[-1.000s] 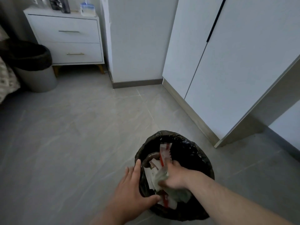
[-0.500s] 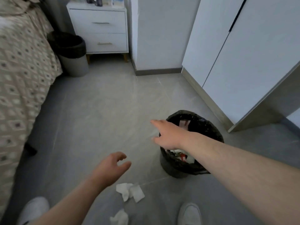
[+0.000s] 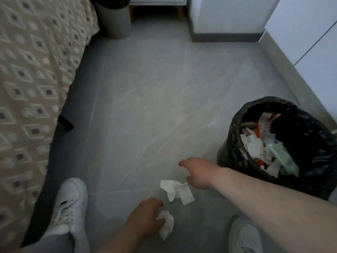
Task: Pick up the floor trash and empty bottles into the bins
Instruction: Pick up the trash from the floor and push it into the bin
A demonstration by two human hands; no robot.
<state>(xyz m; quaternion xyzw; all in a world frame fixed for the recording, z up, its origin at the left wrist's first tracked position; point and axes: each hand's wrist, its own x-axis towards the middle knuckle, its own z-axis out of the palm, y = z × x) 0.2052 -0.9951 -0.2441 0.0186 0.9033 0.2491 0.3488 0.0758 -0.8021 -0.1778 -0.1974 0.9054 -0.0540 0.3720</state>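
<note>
Crumpled tissue (image 3: 166, 225) sits at 4 o'clock of the left hand (image 3: 145, 214), whose fingers curl onto it. Farther out, the flat tissue (image 3: 177, 192) lies at 7 o'clock of the right hand (image 3: 197, 173). Its loosely bent fingers meet the tissue's corner — pinch or touch, I cannot tell. At 2 o'clock stands the black-lined bin (image 3: 231, 154); at 11 o'clock, far off, a grey bin (image 3: 116, 21).

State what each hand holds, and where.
Left hand grips the crumpled tissue by its upper end. Right hand reaches the flat tissue, holding nothing.
</note>
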